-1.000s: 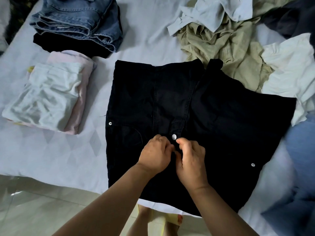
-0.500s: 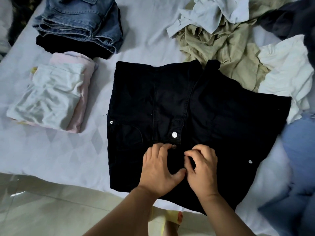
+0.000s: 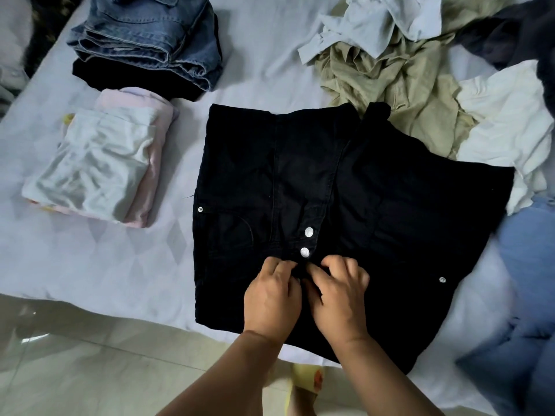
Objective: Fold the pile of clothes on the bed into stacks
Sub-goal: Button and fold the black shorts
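Observation:
Black shorts with silver buttons lie spread flat near the bed's front edge, waistband toward me. My left hand and my right hand sit side by side at the fly, fingers curled and pinching the waistband fabric just below the lower silver button. A second button shows above it. A loose pile of unfolded clothes, olive, pale blue and white, lies at the back right.
Folded blue jeans on a black item form a stack at the back left. A folded white and pink stack sits left of the shorts. Blue garments crowd the right edge. Tiled floor lies below the bed's front edge.
A second silver button now shows on the fly. Both hands moved lower on the waistband, flattened briefly, and now pinch the fabric again below that button.

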`<act>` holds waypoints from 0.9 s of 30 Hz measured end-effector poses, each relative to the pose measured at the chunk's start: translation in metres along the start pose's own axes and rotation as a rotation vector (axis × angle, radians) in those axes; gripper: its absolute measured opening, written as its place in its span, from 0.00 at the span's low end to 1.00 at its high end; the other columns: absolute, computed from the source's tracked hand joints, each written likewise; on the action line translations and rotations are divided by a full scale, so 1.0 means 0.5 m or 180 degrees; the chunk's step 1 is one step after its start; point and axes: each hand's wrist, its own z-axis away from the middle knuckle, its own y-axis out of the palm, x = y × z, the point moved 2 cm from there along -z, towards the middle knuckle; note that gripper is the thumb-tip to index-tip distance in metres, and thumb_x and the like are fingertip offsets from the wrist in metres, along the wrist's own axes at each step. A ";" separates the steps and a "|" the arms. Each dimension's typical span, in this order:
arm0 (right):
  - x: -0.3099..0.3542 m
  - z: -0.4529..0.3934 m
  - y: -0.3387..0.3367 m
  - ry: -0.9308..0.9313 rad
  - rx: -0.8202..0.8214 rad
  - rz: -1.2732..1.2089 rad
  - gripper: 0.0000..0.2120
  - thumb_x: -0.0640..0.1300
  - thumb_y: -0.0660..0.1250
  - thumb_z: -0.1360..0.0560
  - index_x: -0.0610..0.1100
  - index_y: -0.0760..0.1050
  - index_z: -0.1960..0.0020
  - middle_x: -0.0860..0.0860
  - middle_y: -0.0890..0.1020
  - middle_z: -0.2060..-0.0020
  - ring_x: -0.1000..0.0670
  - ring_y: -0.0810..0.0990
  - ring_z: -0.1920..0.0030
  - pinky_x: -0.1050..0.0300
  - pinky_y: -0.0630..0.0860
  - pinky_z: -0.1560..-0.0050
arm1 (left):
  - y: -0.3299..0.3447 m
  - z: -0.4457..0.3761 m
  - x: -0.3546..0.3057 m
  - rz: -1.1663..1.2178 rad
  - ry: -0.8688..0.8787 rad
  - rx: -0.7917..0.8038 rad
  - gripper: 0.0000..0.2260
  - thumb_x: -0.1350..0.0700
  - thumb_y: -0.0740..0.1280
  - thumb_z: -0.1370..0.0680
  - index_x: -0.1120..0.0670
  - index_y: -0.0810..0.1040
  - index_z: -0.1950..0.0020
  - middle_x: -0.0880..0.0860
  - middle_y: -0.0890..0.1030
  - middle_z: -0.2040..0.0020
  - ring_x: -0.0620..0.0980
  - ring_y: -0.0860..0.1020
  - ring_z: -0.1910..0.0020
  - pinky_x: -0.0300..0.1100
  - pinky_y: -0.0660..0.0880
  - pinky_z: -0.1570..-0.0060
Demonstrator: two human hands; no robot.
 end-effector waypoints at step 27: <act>0.041 0.013 -0.013 0.0748 -0.0065 -0.1715 0.06 0.41 0.60 0.27 0.48 0.74 0.55 0.54 0.77 0.63 0.50 0.76 0.61 0.61 0.72 0.58 | -0.027 -0.017 0.015 0.0634 0.0181 0.0162 0.09 0.54 0.68 0.29 0.54 0.84 0.54 0.48 0.81 0.60 0.43 0.79 0.62 0.32 0.74 0.62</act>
